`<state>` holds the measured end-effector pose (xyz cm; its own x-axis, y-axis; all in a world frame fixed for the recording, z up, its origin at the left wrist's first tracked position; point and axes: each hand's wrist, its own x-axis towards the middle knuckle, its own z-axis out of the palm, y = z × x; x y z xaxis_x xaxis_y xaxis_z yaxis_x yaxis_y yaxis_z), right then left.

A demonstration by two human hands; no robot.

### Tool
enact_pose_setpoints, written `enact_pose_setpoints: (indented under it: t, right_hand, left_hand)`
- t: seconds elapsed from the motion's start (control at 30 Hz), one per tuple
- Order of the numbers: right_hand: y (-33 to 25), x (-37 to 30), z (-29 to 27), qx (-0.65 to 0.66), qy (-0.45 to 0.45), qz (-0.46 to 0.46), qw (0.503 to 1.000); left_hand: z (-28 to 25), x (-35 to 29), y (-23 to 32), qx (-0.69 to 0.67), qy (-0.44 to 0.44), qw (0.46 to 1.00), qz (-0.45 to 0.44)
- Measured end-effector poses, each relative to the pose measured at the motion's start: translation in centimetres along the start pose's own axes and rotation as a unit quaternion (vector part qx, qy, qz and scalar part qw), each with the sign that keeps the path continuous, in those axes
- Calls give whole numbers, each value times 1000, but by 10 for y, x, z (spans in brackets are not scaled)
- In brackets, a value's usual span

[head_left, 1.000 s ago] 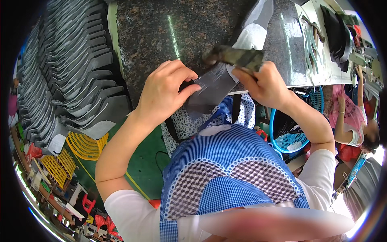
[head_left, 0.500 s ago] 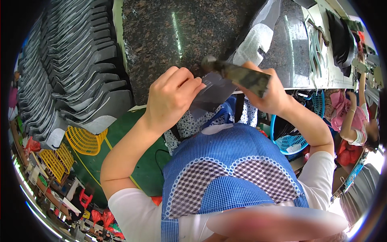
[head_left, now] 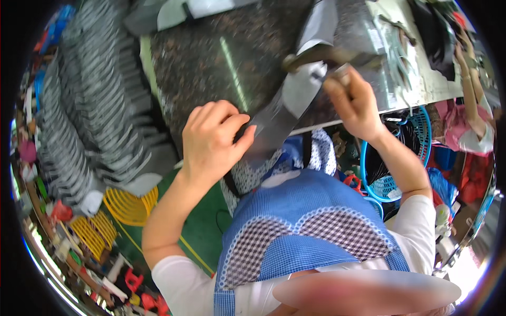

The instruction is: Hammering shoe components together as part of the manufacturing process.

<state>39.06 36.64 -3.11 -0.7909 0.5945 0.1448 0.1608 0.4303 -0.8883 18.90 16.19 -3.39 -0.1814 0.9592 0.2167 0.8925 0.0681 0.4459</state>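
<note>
In my right hand [head_left: 358, 105] is the handle of a hammer [head_left: 326, 54], its dark metal head blurred by motion. The hammer head hangs over a flat dark grey material piece [head_left: 273, 125] that bears a light grey patch [head_left: 301, 88]. This piece lies across the front edge of the stone tabletop [head_left: 190, 68], its near end sticking out toward my apron. With bent fingers and thumb, my left hand [head_left: 213, 139] pinches the left edge of the piece.
Long overlapping rows of similar dark pieces [head_left: 110, 89] stand at the left. Another piece [head_left: 211, 8] lies at the table's far edge. A second hammer [head_left: 396, 26] rests at the right. Blue basket [head_left: 426, 129] and yellow baskets [head_left: 129, 208] stand below. A co-worker [head_left: 466, 118] sits at far right.
The hammer has moved up and to the right, away from the near part of the piece. My left hand sits slightly lower and further left. The whole view has shifted somewhat.
</note>
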Motion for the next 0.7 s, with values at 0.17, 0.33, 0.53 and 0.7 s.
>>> enact_pose_setpoints:
  t: [0.17, 0.33, 0.53, 0.7]
  right_hand:
    - [40, 15, -21, 207, 267, 129, 932]
    - [52, -6, -36, 319, 258, 104, 906]
    - [54, -10, -36, 327, 236, 119, 908]
    - [50, -4, -28, 355, 213, 128, 901]
  left_hand:
    - [40, 71, 43, 11, 14, 1000, 22]
    - [1, 111, 21, -194, -2, 980, 33]
    - [-63, 302, 12, 171, 257, 907, 286]
    - [68, 301, -27, 100, -35, 974, 198]
